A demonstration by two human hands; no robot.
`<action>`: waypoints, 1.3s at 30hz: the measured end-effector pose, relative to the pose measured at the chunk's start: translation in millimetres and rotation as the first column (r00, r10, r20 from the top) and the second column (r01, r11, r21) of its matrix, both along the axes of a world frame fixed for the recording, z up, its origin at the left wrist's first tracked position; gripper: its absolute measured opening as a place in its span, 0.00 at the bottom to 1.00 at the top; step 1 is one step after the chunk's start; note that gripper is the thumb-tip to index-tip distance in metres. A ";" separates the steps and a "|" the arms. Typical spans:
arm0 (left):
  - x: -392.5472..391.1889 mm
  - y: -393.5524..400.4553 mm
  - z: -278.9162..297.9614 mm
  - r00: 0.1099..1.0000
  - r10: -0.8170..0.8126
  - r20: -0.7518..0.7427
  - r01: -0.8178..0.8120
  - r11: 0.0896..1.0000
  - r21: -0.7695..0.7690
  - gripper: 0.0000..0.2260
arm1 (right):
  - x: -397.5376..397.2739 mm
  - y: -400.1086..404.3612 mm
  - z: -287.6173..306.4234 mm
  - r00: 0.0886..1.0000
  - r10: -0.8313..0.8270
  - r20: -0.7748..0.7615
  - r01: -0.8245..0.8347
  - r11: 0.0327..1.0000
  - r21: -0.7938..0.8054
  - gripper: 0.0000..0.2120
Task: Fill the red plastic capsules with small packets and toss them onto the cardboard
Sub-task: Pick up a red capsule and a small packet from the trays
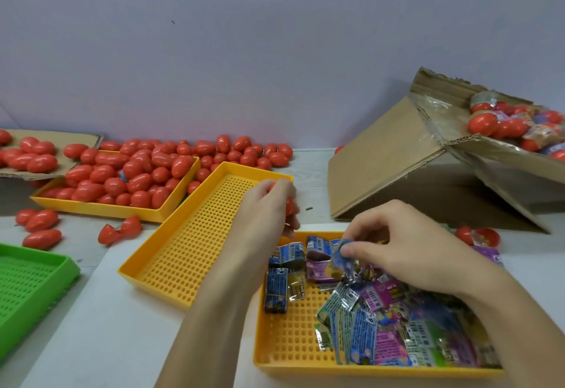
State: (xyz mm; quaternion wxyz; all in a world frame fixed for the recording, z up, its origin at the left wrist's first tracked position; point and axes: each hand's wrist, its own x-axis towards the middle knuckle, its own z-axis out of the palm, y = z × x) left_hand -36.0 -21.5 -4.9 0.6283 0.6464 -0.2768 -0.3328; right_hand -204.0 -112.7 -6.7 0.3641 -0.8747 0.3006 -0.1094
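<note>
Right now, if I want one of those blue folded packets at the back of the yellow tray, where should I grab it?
Take the blue packet by its long edges, coming straight down from above. It lies flat on the holed floor of the yellow tray, apart from the loose pile, so both sides are free to pinch. The right hand pinches its own packet that way, probably for the capsule that the left hand holds.

Nearest, right: yellow perforated plastic tray (290, 354) holding small foil packets (382, 326). Left of it, an angled yellow perforated tray (195, 253). Far left, green perforated plastic tray (27, 283). Behind, a third yellow plastic tray (101, 209) heaped with red plastic capsules (122, 173). Flat cardboard sheet (76, 140) far left against the wall; tilted cardboard box (397, 161) right rear.
</note>
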 end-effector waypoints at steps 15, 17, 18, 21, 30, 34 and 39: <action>-5.8 11.1 -3.9 0.861 -0.412 0.299 0.325 0.897 0.300 0.08 | 3.4 -4.1 -4.2 0.961 -0.074 0.268 0.013 0.975 0.223 0.05; -6.7 11.1 -3.6 0.843 -0.453 0.290 0.349 0.871 0.345 0.13 | 3.2 -4.9 -4.7 0.956 -0.095 0.276 0.032 0.974 0.226 0.05; -7.6 11.5 -2.3 0.837 -0.469 0.281 0.361 0.860 0.361 0.15 | 2.9 -5.4 -5.1 0.956 -0.104 0.273 0.042 0.974 0.222 0.05; -8.8 11.6 -0.3 0.836 -0.485 0.256 0.386 0.852 0.354 0.18 | 2.7 -5.7 -6.2 0.963 -0.111 0.245 0.064 0.979 0.192 0.04; -2.7 13.2 -2.9 0.792 -0.515 0.329 0.331 0.814 0.478 0.12 | 1.3 -8.1 -6.6 0.951 -0.200 0.234 0.175 0.977 0.123 0.04; -1.1 14.0 -2.7 0.735 -0.561 0.381 0.314 0.779 0.542 0.10 | -1.5 -10.6 -6.2 0.937 -0.219 0.272 0.196 0.974 0.109 0.05; -2.0 15.4 2.5 0.654 -0.643 0.398 0.290 0.699 0.654 0.16 | -3.9 -11.9 -4.7 0.929 -0.210 0.303 0.188 0.977 0.100 0.06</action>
